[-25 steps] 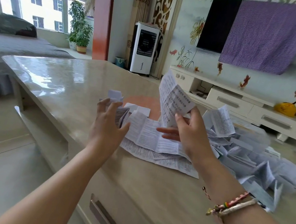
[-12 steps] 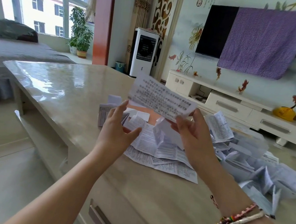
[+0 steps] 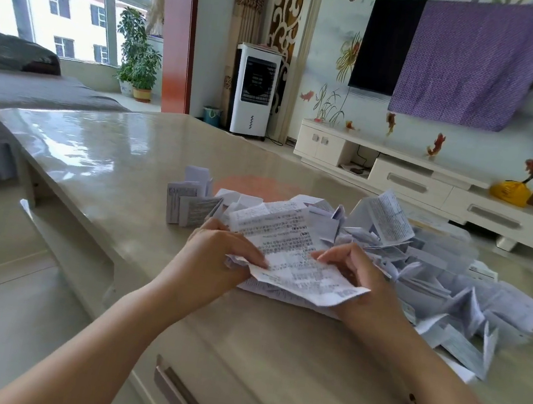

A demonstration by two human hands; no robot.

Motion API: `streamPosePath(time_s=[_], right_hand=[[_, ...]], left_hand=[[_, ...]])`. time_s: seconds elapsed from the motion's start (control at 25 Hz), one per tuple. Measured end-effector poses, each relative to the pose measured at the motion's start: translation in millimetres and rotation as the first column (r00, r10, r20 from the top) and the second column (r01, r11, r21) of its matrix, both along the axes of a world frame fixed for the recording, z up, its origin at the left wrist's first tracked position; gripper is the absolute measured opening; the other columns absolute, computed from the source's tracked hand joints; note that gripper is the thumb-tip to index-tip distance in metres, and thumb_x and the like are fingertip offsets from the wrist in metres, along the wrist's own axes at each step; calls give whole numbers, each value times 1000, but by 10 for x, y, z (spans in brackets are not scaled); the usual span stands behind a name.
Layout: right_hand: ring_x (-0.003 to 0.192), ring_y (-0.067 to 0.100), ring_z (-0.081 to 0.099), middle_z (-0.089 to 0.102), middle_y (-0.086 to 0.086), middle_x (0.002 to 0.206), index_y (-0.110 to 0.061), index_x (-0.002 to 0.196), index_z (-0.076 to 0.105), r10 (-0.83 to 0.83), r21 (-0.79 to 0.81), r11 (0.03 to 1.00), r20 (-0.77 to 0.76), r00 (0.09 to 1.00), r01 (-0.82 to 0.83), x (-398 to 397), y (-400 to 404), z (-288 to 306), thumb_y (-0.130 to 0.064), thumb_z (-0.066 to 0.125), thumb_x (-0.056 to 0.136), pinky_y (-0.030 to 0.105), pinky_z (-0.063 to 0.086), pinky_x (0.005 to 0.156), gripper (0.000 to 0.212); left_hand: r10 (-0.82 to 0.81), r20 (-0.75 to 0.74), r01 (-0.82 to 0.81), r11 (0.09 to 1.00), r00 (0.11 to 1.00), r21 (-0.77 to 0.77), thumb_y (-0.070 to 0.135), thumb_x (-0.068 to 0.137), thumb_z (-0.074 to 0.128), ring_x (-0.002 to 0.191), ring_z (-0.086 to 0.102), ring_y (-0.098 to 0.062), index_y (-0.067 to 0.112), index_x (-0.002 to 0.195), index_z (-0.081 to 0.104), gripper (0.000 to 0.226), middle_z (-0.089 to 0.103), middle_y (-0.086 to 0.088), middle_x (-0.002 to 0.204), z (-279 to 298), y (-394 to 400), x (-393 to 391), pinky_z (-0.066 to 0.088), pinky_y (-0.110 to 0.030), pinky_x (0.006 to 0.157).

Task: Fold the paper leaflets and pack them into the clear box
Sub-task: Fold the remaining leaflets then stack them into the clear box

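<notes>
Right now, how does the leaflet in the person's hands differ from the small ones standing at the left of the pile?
The held leaflet is opened out, wide and wrinkled; the folded leaflets are compact, narrow packets. The left hand and right hand grip the first, while the folded ones stand untouched on the table. Both are white paper printed with dense text.

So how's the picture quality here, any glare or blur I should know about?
Head view: window light glares off the glossy table at far left; the right edge smears, blurring the purple cloth and outer paper pile; the leaflet and both hands stay sharp; wide-angle bending shows at the borders.
</notes>
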State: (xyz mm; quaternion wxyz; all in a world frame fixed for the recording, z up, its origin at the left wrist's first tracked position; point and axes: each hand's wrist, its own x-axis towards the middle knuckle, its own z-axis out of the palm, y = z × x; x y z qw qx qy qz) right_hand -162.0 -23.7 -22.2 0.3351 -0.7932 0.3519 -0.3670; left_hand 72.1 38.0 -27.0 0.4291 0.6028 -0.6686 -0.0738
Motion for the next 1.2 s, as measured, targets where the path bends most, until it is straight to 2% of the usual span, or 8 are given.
streamPosePath(time_s=[0.16, 0.28, 0.44, 0.52, 0.68, 0.92, 1.08, 1.2], right_hand=[[103, -8, 59, 64, -29, 110, -36, 96, 64, -10, -2, 1000, -130, 991, 10, -53, -12, -1, 0, 63, 80, 8, 44, 82, 39], [102, -3, 63, 67, -24, 108, -33, 96, 67, 27, -22, 999, -135, 990, -30, -33, -2, 4, -2, 62, 83, 17, 50, 86, 34], [83, 0, 64, 71, -15, 92, -26, 96, 69, 27, 23, 999, -110, 994, -24, -11, 19, -18, -18, 66, 87, 17, 50, 72, 13], [67, -6, 57, 68, -20, 77, -23, 92, 70, 6, -1, 1000, -82, 997, -6, 12, 51, 25, -29, 64, 90, 11, 42, 63, 8], [85, 3, 70, 74, -14, 89, -25, 95, 71, -44, 238, 971, 23, 999, 37, 76, 56, 24, -32, 62, 89, 23, 56, 79, 13], [66, 13, 57, 62, -3, 68, -15, 74, 58, -329, -86, 943, -371, 868, 321, 118, 44, -64, -41, 62, 89, 29, 40, 58, 30], [81, 20, 53, 54, -4, 78, -16, 85, 43, -445, -337, 891, -524, 726, 303, 128, 72, -53, -48, 58, 88, 33, 38, 65, 35], [95, 20, 48, 47, -6, 93, -20, 97, 36, -445, -466, 859, -473, 761, 213, 132, 87, -58, -40, 62, 87, 31, 33, 73, 35]], left_hand=[[-127, -137, 143, 983, 982, 111, 17, 75, 79, 95, 61, 6, 18, 90, 79, 16, 73, 13, 92, -62, 44, 20, 47, -20, 90], [-198, -198, 233, 957, 960, 171, 33, 76, 69, 83, 59, -4, 23, 91, 74, 19, 72, 2, 88, -82, 114, 1, 52, -36, 89], [-289, -335, 361, 916, 897, 177, -3, 89, 60, 77, 62, 8, 22, 91, 69, 26, 72, 19, 84, -8, 233, -81, 47, -12, 68], [-278, -400, 363, 919, 873, 153, -1, 90, 58, 84, 66, 2, 13, 97, 66, 18, 73, 14, 91, -5, 223, -92, 50, -14, 75], [-63, -593, 201, 965, 803, 170, 8, 89, 63, 92, 70, -17, 15, 102, 61, 14, 75, 0, 97, -51, 119, -146, 55, -35, 88], [202, -108, -180, 966, 973, 184, 29, 82, 71, 87, 57, -17, 31, 130, 33, 62, 58, 7, 93, -37, 80, -256, 49, -33, 79], [167, 292, -212, 969, 942, 131, 38, 89, 59, 116, 39, -16, 36, 133, 37, 50, 41, 8, 122, -98, 101, -243, 37, -30, 99], [33, 441, -63, 997, 897, 54, 44, 94, 41, 126, 35, -16, 40, 129, 52, 37, 40, 16, 140, -168, 93, -188, 32, -32, 106]])
